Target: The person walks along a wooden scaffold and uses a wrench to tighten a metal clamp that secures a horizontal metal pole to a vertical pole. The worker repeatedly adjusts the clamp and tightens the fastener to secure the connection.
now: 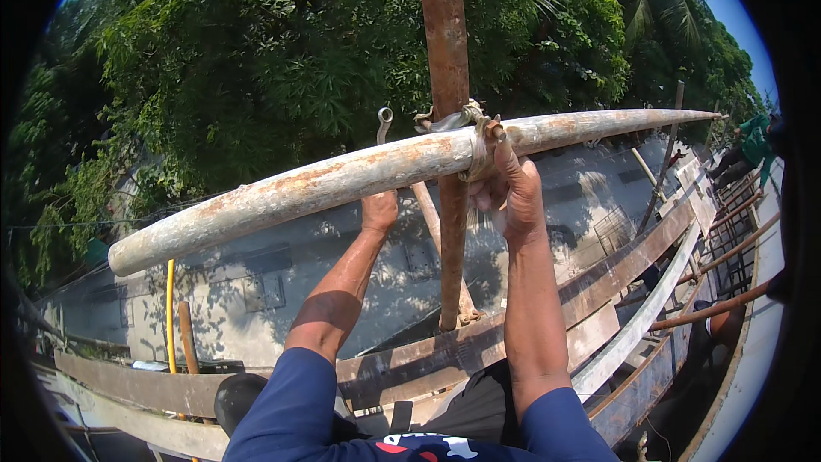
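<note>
A rusty, paint-spattered scaffold pipe (342, 171) crosses in front of me, in front of an upright rusty pole (445, 43). A scaffold clamp (481, 150) sits where the two meet, its bolt pointing toward me. My right hand (515, 197) is closed on the clamp, the thumb up against its bolt and the fingers curled underneath. Below the pipe, my left hand (379, 210) is closed in a fist around a wrench (384, 127). The ring end of that wrench sticks up above the pipe; its middle is hidden behind it.
Wooden planks (599, 278) run along the scaffold by my legs. A yellow pole (170, 316) stands at the left. Far right, a person in green (753, 147) is near rusty rails (718, 306). Paved ground (342, 291) lies well below, with trees (282, 60) beyond.
</note>
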A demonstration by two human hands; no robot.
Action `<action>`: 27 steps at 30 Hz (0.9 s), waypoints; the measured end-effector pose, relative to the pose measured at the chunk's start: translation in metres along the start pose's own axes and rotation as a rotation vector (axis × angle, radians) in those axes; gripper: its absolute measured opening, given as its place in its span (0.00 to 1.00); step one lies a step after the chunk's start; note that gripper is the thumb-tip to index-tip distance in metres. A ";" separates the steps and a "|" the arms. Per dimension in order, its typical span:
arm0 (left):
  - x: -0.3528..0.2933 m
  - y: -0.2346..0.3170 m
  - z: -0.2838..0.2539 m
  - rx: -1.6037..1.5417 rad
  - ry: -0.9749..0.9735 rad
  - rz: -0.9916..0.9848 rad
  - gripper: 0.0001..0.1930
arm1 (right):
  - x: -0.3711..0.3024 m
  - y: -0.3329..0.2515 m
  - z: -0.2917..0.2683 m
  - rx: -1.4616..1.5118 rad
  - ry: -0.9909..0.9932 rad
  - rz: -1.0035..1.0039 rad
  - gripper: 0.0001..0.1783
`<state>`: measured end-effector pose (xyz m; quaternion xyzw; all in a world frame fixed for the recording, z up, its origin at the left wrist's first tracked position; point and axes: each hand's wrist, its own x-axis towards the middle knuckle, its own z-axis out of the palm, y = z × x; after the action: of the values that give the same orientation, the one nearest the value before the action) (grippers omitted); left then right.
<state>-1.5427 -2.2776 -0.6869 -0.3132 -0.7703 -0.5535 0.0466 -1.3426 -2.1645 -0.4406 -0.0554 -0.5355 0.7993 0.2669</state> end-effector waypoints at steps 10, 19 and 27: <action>0.063 0.105 -0.189 0.212 -0.337 0.146 0.21 | 0.000 0.001 -0.002 -0.009 0.019 0.006 0.29; 0.104 0.146 -0.214 0.446 -0.211 0.435 0.22 | 0.000 0.003 -0.008 -0.025 -0.011 0.008 0.28; 0.145 0.152 -0.221 0.669 -0.085 0.695 0.26 | -0.002 0.002 -0.006 -0.029 0.004 -0.005 0.27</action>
<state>-1.6376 -2.3810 -0.4165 -0.5423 -0.7569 -0.2139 0.2953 -1.3394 -2.1614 -0.4447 -0.0596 -0.5466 0.7906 0.2694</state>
